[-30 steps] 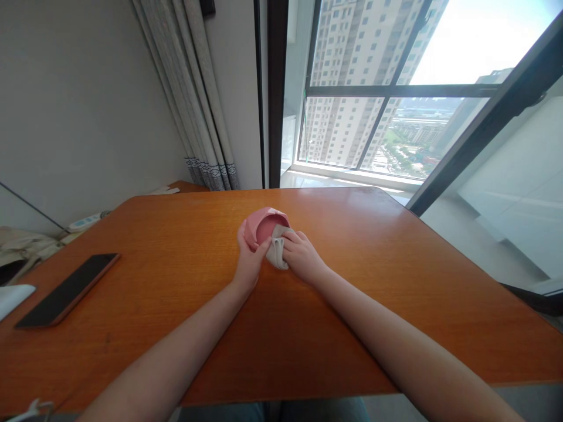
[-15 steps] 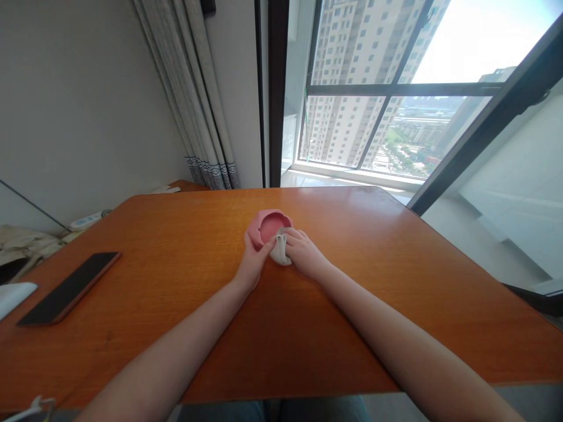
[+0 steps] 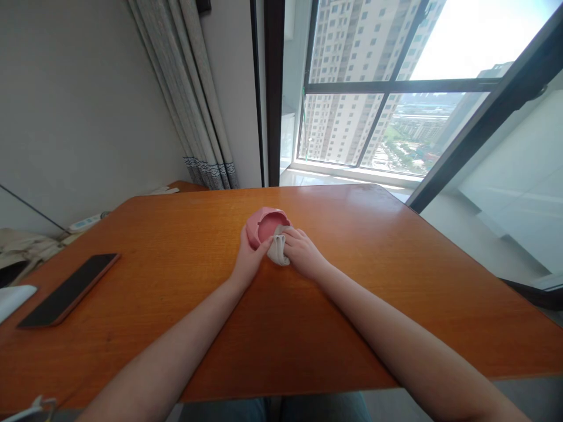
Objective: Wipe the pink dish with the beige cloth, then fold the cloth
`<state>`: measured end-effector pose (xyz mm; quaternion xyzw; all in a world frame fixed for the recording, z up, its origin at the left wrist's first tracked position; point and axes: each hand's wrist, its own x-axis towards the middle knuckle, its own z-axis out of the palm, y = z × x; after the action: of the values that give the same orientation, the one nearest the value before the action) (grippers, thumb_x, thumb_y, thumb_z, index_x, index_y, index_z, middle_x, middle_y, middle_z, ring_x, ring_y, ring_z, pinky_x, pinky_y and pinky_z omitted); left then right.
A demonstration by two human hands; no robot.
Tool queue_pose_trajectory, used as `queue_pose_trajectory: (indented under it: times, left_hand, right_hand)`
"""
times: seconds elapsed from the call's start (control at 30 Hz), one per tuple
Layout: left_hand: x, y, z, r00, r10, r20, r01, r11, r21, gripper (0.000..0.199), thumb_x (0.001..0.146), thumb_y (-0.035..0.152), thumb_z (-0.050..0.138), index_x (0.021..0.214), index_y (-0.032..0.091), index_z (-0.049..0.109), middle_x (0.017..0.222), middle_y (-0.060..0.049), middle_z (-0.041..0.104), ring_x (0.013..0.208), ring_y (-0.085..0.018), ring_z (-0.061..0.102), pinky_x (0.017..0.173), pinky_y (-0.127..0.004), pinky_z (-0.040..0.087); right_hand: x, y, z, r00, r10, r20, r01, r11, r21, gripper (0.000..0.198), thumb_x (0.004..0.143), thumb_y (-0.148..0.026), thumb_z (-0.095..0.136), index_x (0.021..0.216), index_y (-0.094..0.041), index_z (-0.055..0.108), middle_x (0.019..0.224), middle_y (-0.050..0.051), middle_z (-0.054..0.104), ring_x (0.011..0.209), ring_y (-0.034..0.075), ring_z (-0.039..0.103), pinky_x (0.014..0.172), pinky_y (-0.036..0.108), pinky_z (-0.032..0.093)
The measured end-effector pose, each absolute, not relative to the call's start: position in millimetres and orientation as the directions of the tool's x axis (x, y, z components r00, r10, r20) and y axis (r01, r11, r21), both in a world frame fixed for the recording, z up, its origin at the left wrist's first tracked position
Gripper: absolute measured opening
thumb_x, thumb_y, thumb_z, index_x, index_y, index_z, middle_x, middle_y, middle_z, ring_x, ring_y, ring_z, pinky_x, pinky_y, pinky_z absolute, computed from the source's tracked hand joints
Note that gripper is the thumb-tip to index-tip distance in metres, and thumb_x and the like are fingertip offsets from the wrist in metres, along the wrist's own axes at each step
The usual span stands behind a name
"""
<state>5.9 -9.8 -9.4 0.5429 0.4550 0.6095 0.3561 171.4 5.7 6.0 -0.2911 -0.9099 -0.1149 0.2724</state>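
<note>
So I've got my left hand (image 3: pixel 250 257) wrapped around the left side of a pink bowl (image 3: pixel 253 230), thumb pinching down at the near edge, and my right hand (image 3: pixel 303 253) is pinching a bunched-up whitish cloth (image 3: pixel 278 252) against the bowl's right side, fingers right by the opening. Bowl's out in front of me around the middle of the wooden counter (image 3: pixel 185 234), tipped a bit my way; honestly can't tell if its underside is touching the wood. There's a flat black slab (image 3: pixel 70 290) well off to the left, and a big window (image 3: pixel 387 88) past the far edge.
</note>
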Motion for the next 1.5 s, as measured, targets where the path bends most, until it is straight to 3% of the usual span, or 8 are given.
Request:
queue_pose_trajectory:
  times: [0.2,0.37,0.5,0.67,0.87,1.03,1.2,1.5]
  left_hand:
    - [-0.2,-5.1,-9.6,-0.195,0.926,0.323,0.113,-0.306,0.945,0.047,0.074,0.037,0.063,0.116,0.019,0.052,0.116,-0.009,0.058,0.111,-0.024,0.054,0.1,-0.043,0.04]
    - [8.2,-10.2,-14.3,-0.255,0.921,0.294,0.03,-0.297,0.955,0.061,0.075,0.036,0.063,0.129,0.023,0.039,0.133,-0.01,0.047,0.121,-0.025,0.048,0.101,-0.043,0.039]
    - [7.6,-12.4,-12.1,-0.306,0.882,0.358,0.082,-0.35,0.933,0.068,0.074,0.03,0.063,0.134,0.023,0.031,0.144,-0.01,0.035,0.133,-0.023,0.034,0.111,-0.039,0.026]
    - [-2.4,-8.0,-2.5,-0.259,0.896,0.361,0.163,-0.328,0.931,0.057,0.076,0.026,0.058,0.13,0.021,0.038,0.14,-0.01,0.039,0.132,-0.023,0.036,0.111,-0.038,0.027]
    - [8.0,-11.4,-14.0,-0.25,0.903,0.35,0.076,-0.342,0.937,0.071,0.077,0.035,0.062,0.138,0.026,0.026,0.147,-0.008,0.03,0.135,-0.023,0.03,0.111,-0.04,0.026]
    - [3.4,-5.4,-21.2,-0.265,0.901,0.343,0.04,-0.345,0.938,0.056,0.078,0.034,0.06,0.129,0.023,0.04,0.136,-0.008,0.044,0.127,-0.022,0.042,0.108,-0.038,0.031]
    - [-3.2,0.6,-17.2,-0.28,0.911,0.303,0.041,-0.304,0.952,0.047,0.077,0.031,0.056,0.122,0.022,0.047,0.126,-0.007,0.052,0.118,-0.022,0.049,0.102,-0.037,0.038]
    - [-4.0,0.2,-17.4,-0.299,0.909,0.289,0.059,-0.285,0.957,0.038,0.078,0.034,0.054,0.114,0.021,0.052,0.119,-0.006,0.056,0.111,-0.02,0.052,0.097,-0.034,0.04]
  right_hand:
    - [177.8,8.6,16.6,-0.726,0.458,0.514,0.572,0.816,0.082,0.017,0.09,-0.019,0.05,0.1,-0.018,0.063,0.108,0.009,0.061,0.104,0.021,0.045,0.08,0.033,0.035]
    - [174.4,5.3,11.9,-0.712,0.489,0.503,0.594,0.802,0.061,0.013,0.088,-0.017,0.052,0.087,-0.017,0.065,0.09,0.007,0.064,0.1,0.021,0.046,0.078,0.033,0.034]
    - [168.4,2.3,10.0,-0.69,0.478,0.543,0.59,0.807,0.04,0.014,0.088,-0.017,0.051,0.089,-0.017,0.065,0.092,0.008,0.065,0.101,0.021,0.046,0.08,0.034,0.034]
    - [175.8,6.8,19.9,-0.748,0.421,0.513,0.531,0.844,0.082,0.018,0.091,-0.019,0.047,0.099,-0.018,0.064,0.107,0.008,0.063,0.108,0.02,0.046,0.08,0.033,0.036]
    - [171.7,4.7,9.0,-0.71,0.5,0.496,0.605,0.793,0.067,0.014,0.088,-0.017,0.053,0.093,-0.017,0.066,0.095,0.008,0.065,0.099,0.021,0.049,0.078,0.033,0.037]
    - [162.7,1.5,7.9,-0.719,0.481,0.503,0.579,0.814,0.049,0.014,0.089,-0.02,0.051,0.094,-0.017,0.064,0.097,0.008,0.065,0.099,0.021,0.049,0.081,0.033,0.037]
    - [174.7,5.1,18.6,-0.737,0.416,0.534,0.534,0.842,0.081,0.02,0.094,-0.022,0.043,0.104,-0.018,0.061,0.115,0.008,0.06,0.111,0.02,0.045,0.085,0.033,0.034]
    - [168.9,-2.0,12.8,-0.738,0.459,0.494,0.52,0.854,-0.016,0.016,0.087,-0.018,0.051,0.098,-0.018,0.063,0.097,0.008,0.064,0.102,0.02,0.049,0.083,0.033,0.036]
